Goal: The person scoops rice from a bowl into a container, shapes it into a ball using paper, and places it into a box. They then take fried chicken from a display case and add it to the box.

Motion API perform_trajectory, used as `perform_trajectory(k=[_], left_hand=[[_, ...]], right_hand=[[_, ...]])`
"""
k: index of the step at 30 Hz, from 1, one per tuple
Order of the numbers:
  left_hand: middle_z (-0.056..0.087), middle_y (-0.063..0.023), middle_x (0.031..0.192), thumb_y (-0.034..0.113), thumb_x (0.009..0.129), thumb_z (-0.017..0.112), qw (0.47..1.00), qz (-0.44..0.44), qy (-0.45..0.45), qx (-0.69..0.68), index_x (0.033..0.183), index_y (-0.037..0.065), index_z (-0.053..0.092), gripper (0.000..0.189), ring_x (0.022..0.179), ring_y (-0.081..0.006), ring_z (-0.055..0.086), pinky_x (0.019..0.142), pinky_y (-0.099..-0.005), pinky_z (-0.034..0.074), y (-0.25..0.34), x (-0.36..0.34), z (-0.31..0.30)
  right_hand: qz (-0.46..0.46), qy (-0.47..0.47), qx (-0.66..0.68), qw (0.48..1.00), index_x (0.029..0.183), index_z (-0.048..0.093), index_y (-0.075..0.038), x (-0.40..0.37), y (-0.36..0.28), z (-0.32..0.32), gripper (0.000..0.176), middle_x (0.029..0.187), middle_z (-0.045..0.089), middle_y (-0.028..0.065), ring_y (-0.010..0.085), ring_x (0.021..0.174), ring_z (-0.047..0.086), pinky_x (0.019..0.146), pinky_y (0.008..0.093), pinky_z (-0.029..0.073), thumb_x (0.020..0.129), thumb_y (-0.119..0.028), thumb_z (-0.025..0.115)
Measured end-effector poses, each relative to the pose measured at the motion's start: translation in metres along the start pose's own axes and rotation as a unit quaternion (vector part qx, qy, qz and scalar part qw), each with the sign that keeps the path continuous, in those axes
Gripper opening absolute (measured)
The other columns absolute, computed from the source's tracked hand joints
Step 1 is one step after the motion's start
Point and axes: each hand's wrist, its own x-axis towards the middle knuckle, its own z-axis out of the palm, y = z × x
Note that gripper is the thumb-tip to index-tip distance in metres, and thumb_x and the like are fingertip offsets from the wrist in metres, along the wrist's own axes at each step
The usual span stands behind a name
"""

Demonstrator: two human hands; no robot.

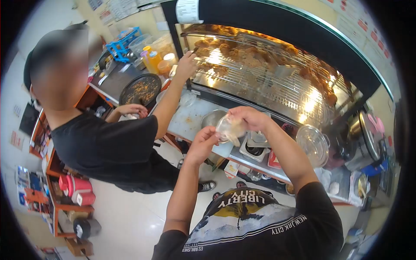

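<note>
Between my two hands a thin, clear plastic bag (229, 129) is stretched above the counter; I cannot make out whether anything is inside it. My left hand (203, 145) pinches its near left edge. At its upper right side, the fingers of my right hand (248, 118) are closed on the plastic. Just behind the bag, partly covered by it, sits a metal bowl (210, 118) on the white counter (185, 119). A white-rimmed container (253, 151) with dark contents stands below my right forearm.
A heated glass display case (268, 73) holds fried pieces on wire racks. At left a co-worker (104, 143) in black reaches one hand to it. A round dark pan (141, 91) with crumbs lies near squeeze bottles (151, 60). A clear lidded container (313, 146) stands right.
</note>
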Motion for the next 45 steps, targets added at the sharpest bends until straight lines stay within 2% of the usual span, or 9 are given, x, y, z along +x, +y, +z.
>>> perform_trajectory(k=[7, 10, 15, 20, 25, 30, 36, 40, 45], left_hand=[[0.066, -0.0026, 0.102, 0.010, 0.096, 0.061, 0.966, -0.033, 0.159, -0.200, 0.112, 0.009, 0.062, 0.015, 0.091, -0.0133, 0.061, 0.079, -0.0268, 0.048, -0.067, 0.068, -0.063], [0.066, -0.0030, 0.099, 0.013, 0.095, 0.065, 0.973, -0.015, 0.194, 0.124, 0.108, 0.003, 0.066, 0.017, 0.088, -0.0115, 0.057, 0.077, -0.0270, 0.047, -0.087, 0.078, -0.081], [0.070, -0.0198, 0.094, 0.015, 0.091, 0.064, 0.830, 0.136, 0.146, 0.521, 0.097, -0.007, 0.069, 0.023, 0.084, -0.0322, 0.064, 0.083, -0.0407, 0.051, -0.117, 0.087, -0.103], [0.067, -0.0266, 0.100, 0.028, 0.095, 0.062, 0.719, 0.124, 0.237, 0.642, 0.114, -0.004, 0.068, 0.038, 0.092, -0.0427, 0.062, 0.085, -0.0492, 0.049, -0.094, 0.050, -0.061], [0.065, -0.0247, 0.097, 0.035, 0.099, 0.058, 0.689, 0.108, 0.282, 0.659, 0.108, -0.003, 0.067, 0.040, 0.091, -0.0412, 0.062, 0.082, -0.0492, 0.049, -0.115, -0.020, -0.026], [0.065, -0.0243, 0.094, 0.038, 0.099, 0.055, 0.572, -0.054, 0.306, 0.759, 0.097, -0.001, 0.067, 0.040, 0.086, -0.0431, 0.063, 0.075, -0.0517, 0.051, -0.202, -0.126, 0.001], [0.067, -0.0250, 0.097, 0.044, 0.096, 0.058, 0.671, -0.352, 0.039, 0.651, 0.107, -0.005, 0.065, 0.050, 0.094, -0.0425, 0.064, 0.082, -0.0494, 0.051, -0.327, -0.287, 0.083], [0.068, -0.0260, 0.107, 0.049, 0.093, 0.061, 0.659, -0.430, -0.020, 0.616, 0.112, -0.004, 0.066, 0.057, 0.104, -0.0414, 0.065, 0.089, -0.0473, 0.051, -0.348, -0.323, 0.146], [0.069, -0.0271, 0.110, 0.044, 0.091, 0.065, 0.724, -0.358, 0.132, 0.575, 0.116, -0.005, 0.066, 0.055, 0.108, -0.0407, 0.066, 0.093, -0.0455, 0.053, -0.347, -0.297, 0.206]], right_hand=[[-0.114, 0.487, -0.326, 0.802, 0.111, 0.066, -0.001, 0.043, 0.068, -0.079, 0.038, 0.099, 0.068, 0.0101, 0.0209, 0.093, 0.065, 0.080, 0.0368, 0.053, 0.099, -0.036, 0.055], [-0.200, 0.394, -0.137, 0.887, 0.119, 0.060, -0.004, -0.079, 0.041, 0.029, 0.031, 0.108, 0.065, 0.0057, 0.0143, 0.092, 0.064, 0.082, 0.0311, 0.051, 0.102, -0.030, 0.057], [0.003, 0.327, 0.004, 0.945, 0.115, 0.069, -0.004, -0.298, 0.115, 0.099, 0.028, 0.097, 0.071, 0.0056, 0.0145, 0.092, 0.067, 0.083, 0.0307, 0.052, 0.100, -0.026, 0.061], [0.016, 0.822, 0.057, 0.566, 0.109, 0.066, -0.009, -0.511, 0.278, 0.054, 0.025, 0.093, 0.068, 0.0052, 0.0192, 0.080, 0.067, 0.067, 0.0332, 0.051, 0.090, -0.024, 0.063], [-0.201, 0.929, 0.250, 0.187, 0.124, 0.057, -0.004, -0.687, 0.346, -0.011, 0.039, 0.098, 0.064, 0.0126, 0.0211, 0.069, 0.066, 0.047, 0.0298, 0.043, 0.094, -0.029, 0.058], [0.068, 0.853, -0.250, 0.453, 0.135, 0.052, -0.010, -0.737, 0.324, -0.094, 0.073, 0.124, 0.058, 0.0198, 0.0350, 0.106, 0.060, 0.086, 0.0434, 0.051, 0.076, -0.039, 0.080], [0.315, 0.501, -0.445, 0.672, 0.138, 0.049, -0.025, -0.697, 0.215, -0.109, 0.094, 0.132, 0.048, 0.0202, 0.0471, 0.117, 0.050, 0.103, 0.0488, 0.045, 0.054, -0.032, 0.091], [0.220, 0.472, -0.438, 0.733, 0.135, 0.052, -0.020, -0.709, 0.233, -0.129, 0.087, 0.119, 0.056, 0.0199, 0.0384, 0.117, 0.053, 0.101, 0.0483, 0.045, 0.056, -0.027, 0.089], [0.005, 0.458, 0.025, 0.888, 0.137, 0.051, -0.009, -0.703, 0.201, -0.080, 0.079, 0.117, 0.062, 0.0074, 0.0196, 0.105, 0.062, 0.087, 0.0339, 0.053, 0.062, 0.001, 0.075]])
